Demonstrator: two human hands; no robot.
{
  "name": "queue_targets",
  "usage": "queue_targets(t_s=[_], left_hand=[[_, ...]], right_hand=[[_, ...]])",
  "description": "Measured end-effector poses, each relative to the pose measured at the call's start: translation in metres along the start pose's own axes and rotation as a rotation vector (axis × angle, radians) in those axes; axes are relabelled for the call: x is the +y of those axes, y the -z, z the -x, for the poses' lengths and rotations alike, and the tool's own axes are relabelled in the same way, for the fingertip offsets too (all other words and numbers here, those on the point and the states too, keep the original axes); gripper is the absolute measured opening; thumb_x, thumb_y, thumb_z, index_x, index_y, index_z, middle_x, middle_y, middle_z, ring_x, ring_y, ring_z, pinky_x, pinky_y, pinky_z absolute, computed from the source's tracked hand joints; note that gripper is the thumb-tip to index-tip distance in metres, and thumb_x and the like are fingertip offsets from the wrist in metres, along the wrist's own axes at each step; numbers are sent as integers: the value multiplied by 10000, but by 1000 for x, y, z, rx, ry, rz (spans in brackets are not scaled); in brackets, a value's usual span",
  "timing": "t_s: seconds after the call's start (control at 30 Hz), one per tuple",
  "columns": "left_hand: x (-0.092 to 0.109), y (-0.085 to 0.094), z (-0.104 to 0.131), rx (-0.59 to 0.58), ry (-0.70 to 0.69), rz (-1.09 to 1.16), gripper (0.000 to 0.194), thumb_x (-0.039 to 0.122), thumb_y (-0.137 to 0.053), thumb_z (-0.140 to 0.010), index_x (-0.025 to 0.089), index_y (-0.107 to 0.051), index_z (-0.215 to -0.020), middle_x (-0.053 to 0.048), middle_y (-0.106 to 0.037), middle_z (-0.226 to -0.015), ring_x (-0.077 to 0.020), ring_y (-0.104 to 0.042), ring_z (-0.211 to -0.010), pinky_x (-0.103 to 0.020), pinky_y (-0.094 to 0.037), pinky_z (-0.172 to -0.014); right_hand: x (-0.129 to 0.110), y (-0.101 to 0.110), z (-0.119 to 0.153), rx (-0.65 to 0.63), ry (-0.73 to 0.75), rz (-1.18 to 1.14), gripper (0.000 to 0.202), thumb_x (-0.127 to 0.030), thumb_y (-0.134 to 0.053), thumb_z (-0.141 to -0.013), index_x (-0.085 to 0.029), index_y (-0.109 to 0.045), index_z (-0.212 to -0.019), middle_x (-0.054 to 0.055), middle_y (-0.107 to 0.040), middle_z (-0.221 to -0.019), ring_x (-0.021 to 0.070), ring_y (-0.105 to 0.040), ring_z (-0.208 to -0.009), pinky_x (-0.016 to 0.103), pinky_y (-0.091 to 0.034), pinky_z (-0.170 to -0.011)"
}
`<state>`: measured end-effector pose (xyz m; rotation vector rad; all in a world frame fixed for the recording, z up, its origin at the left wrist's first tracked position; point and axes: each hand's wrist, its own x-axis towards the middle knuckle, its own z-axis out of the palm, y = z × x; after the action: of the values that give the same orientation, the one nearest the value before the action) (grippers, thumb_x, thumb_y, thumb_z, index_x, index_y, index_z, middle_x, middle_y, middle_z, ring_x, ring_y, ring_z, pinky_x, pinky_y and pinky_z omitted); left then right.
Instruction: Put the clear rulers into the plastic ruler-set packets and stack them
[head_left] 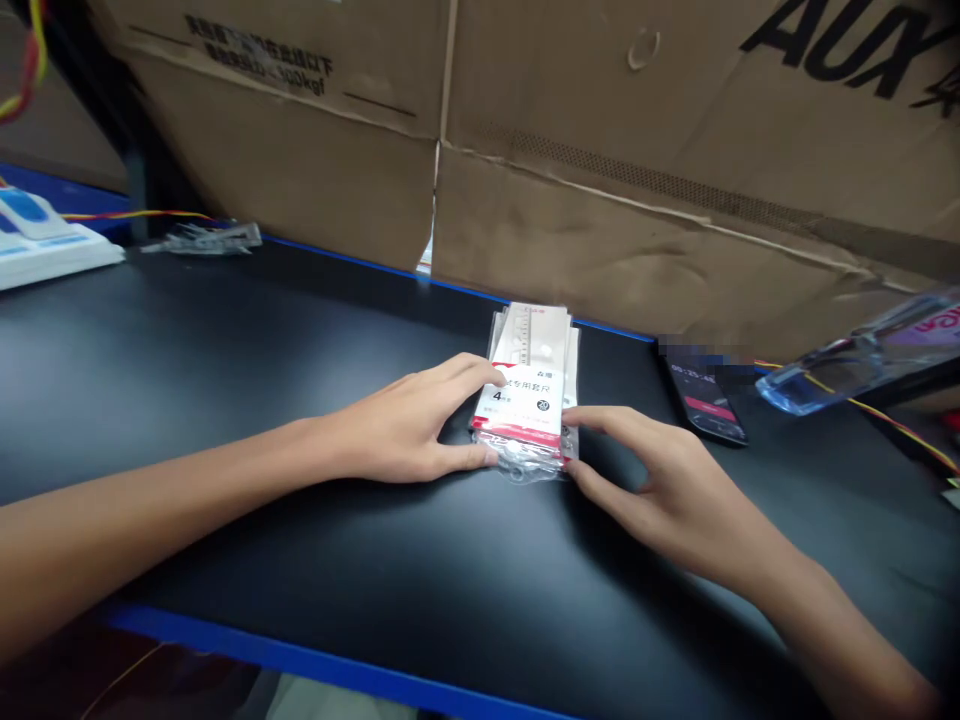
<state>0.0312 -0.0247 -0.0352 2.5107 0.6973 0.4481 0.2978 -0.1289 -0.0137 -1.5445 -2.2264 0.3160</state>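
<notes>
A stack of flat, clear-wrapped packets (525, 400) with white and red labels lies on the black table, a ruler showing in the upper part. My left hand (420, 425) has its fingers on the stack's left side, with the thumb at the lower left corner. Against the right edge rest the thumb and fingers of my right hand (652, 480). Both hands have the stack between them, and its lower packets stick out unevenly at the top and bottom.
Cardboard boxes (570, 220) stand behind the black table (300, 560). A phone (701, 390) lies at the right, near a clear plastic item (847, 350). At the left are a white power strip (56, 250) and clear plastic packaging (206, 238).
</notes>
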Motion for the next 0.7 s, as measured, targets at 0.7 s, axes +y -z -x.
queue_targets(t_s=[0.7], left_hand=[[1,1,1,9,-66,16,501,447,-651,-938,242,-514,-1374,-95,-514,-1481,-273,-560,-1309,-367,-463,-1089]], right_hand=[[11,1,-5,-4,-21,-89,313,-391,-739,-909,-259,-675,-1186,30,-763,-1138,218,-718,-982,326,-554,-837]])
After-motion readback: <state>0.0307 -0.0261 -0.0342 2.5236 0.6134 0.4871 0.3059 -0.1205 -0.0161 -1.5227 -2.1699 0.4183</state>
